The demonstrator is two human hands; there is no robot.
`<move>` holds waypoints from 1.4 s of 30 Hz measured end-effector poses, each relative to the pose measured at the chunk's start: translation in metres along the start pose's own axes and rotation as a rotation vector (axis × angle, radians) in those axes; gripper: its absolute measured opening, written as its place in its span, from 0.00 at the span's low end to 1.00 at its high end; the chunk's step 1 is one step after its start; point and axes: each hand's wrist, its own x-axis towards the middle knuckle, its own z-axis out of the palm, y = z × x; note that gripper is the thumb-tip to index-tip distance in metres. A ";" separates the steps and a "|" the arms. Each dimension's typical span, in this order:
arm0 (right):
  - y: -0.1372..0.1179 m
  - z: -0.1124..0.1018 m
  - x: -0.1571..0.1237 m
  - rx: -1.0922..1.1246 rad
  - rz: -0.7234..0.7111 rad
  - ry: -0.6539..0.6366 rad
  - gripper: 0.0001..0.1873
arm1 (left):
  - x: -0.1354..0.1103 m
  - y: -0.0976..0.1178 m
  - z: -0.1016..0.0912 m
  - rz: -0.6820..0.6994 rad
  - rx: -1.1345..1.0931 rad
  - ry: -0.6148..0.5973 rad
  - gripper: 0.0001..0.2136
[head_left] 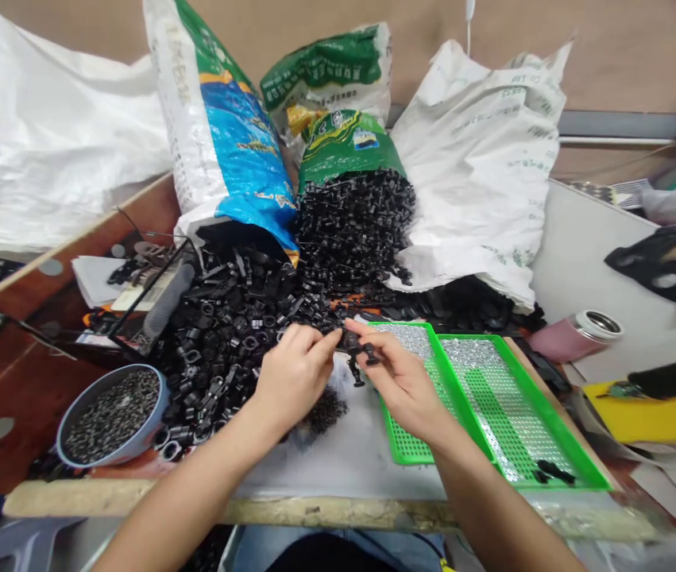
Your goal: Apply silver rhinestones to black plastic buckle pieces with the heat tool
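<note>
Well to the right of my fingers (388, 345) I see a pink flask (559, 338) with a silvery top. Beyond them rises a tan wall (641, 59); nearer me, left of them, a pale plastic stool (21, 548).

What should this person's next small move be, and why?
Perhaps hold the right hand steady while the left hand adjusts the small black part: both hands meet at it, and other black parts hang at the right hand.

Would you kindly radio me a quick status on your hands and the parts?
Right hand holding small black parts; left hand close alongside, its grip unclear. Loose black heap beyond and left; green tray beneath right wrist.
</note>
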 end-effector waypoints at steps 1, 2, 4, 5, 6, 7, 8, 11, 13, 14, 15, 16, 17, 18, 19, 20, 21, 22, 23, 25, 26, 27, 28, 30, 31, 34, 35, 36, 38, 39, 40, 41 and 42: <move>-0.001 0.000 0.001 -0.030 -0.010 -0.007 0.07 | -0.011 0.008 0.002 0.003 -0.106 0.032 0.15; -0.002 0.000 0.002 -0.060 -0.028 -0.002 0.07 | -0.020 0.014 0.004 -0.026 -0.232 0.055 0.14; -0.002 -0.003 -0.001 -0.098 -0.096 0.006 0.07 | -0.031 0.019 0.004 -0.188 -0.569 0.076 0.15; -0.002 -0.005 -0.004 -0.103 -0.138 -0.013 0.07 | -0.034 0.019 0.003 -0.302 -0.771 0.056 0.17; -0.003 -0.008 -0.006 -0.101 -0.178 -0.055 0.07 | -0.036 0.018 0.003 -0.419 -0.978 0.002 0.19; -0.004 -0.010 -0.008 -0.098 -0.211 -0.108 0.08 | -0.037 0.017 0.003 -0.522 -1.173 -0.084 0.20; -0.006 -0.012 -0.010 -0.096 -0.235 -0.163 0.08 | -0.038 0.016 0.003 -0.600 -1.338 -0.185 0.20; -0.013 -0.019 -0.012 -0.123 -0.259 -0.258 0.09 | -0.042 0.016 0.008 -0.696 -1.602 -0.407 0.21; -0.016 -0.023 -0.013 -0.162 -0.226 -0.243 0.07 | -0.047 0.018 0.013 -0.722 -1.633 -0.353 0.22; -0.016 -0.024 -0.013 -0.176 -0.194 -0.222 0.06 | -0.049 0.019 0.015 -0.722 -1.619 -0.296 0.23; -0.017 -0.026 -0.013 -0.182 -0.159 -0.202 0.05 | -0.051 0.021 0.016 -0.713 -1.592 -0.244 0.24; -0.017 -0.027 -0.013 -0.179 -0.125 -0.189 0.04 | -0.053 0.023 0.017 -0.701 -1.557 -0.205 0.24; -0.016 -0.027 -0.013 -0.172 -0.101 -0.183 0.04 | -0.055 0.025 0.018 -0.687 -1.523 -0.182 0.24; -0.016 -0.027 -0.013 -0.165 -0.091 -0.183 0.05 | -0.056 0.027 0.018 -0.681 -1.495 -0.172 0.23; -0.017 -0.026 -0.012 -0.162 -0.096 -0.188 0.05 | -0.056 0.028 0.018 -0.684 -1.481 -0.173 0.23; -0.017 -0.026 -0.012 -0.160 -0.108 -0.195 0.06 | -0.057 0.030 0.017 -0.694 -1.483 -0.177 0.22; -0.018 -0.025 -0.012 -0.156 -0.124 -0.203 0.07 | -0.057 0.032 0.016 -0.707 -1.496 -0.179 0.21; -0.019 -0.024 -0.012 -0.150 -0.138 -0.216 0.08 | -0.057 0.033 0.014 -0.719 -1.516 -0.182 0.21; -0.020 -0.024 -0.011 -0.141 -0.152 -0.236 0.09 | -0.056 0.034 0.013 -0.727 -1.541 -0.187 0.21; -0.023 -0.025 -0.011 -0.127 -0.186 -0.289 0.11 | -0.056 0.037 0.012 -0.737 -1.598 -0.203 0.23; -0.024 -0.026 -0.011 -0.126 -0.197 -0.306 0.11 | -0.056 0.039 0.011 -0.741 -1.626 -0.206 0.24; -0.024 -0.028 -0.011 -0.130 -0.204 -0.299 0.11 | -0.056 0.040 0.010 -0.745 -1.649 -0.208 0.24; -0.024 -0.029 -0.011 -0.138 -0.199 -0.268 0.10 | -0.056 0.042 0.009 -0.749 -1.668 -0.207 0.23; -0.024 -0.032 -0.010 -0.151 -0.141 -0.174 0.07 | -0.057 0.044 0.007 -0.759 -1.687 -0.205 0.21; -0.023 -0.034 -0.010 -0.142 -0.095 -0.127 0.07 | -0.057 0.045 0.006 -0.761 -1.691 -0.208 0.20; -0.021 -0.034 -0.009 -0.010 0.046 -0.048 0.07 | -0.057 0.048 0.003 -0.758 -1.705 -0.220 0.20; -0.020 -0.034 -0.009 0.045 0.085 -0.033 0.08 | -0.057 0.048 0.002 -0.756 -1.709 -0.222 0.20; -0.020 -0.033 -0.008 0.091 0.115 -0.023 0.09 | -0.058 0.049 0.002 -0.752 -1.712 -0.222 0.20; -0.020 -0.031 -0.008 0.142 0.153 -0.026 0.09 | -0.058 0.050 0.002 -0.751 -1.716 -0.222 0.20; -0.020 -0.030 -0.007 0.154 0.163 -0.036 0.09 | -0.058 0.050 0.002 -0.751 -1.718 -0.225 0.20; -0.020 -0.030 -0.007 0.164 0.168 -0.046 0.09 | -0.058 0.050 0.002 -0.750 -1.720 -0.227 0.20; -0.020 -0.030 -0.007 0.172 0.175 -0.058 0.10 | -0.058 0.050 0.002 -0.748 -1.722 -0.228 0.19; -0.020 -0.030 -0.006 0.177 0.184 -0.072 0.10 | -0.059 0.050 0.002 -0.746 -1.724 -0.229 0.19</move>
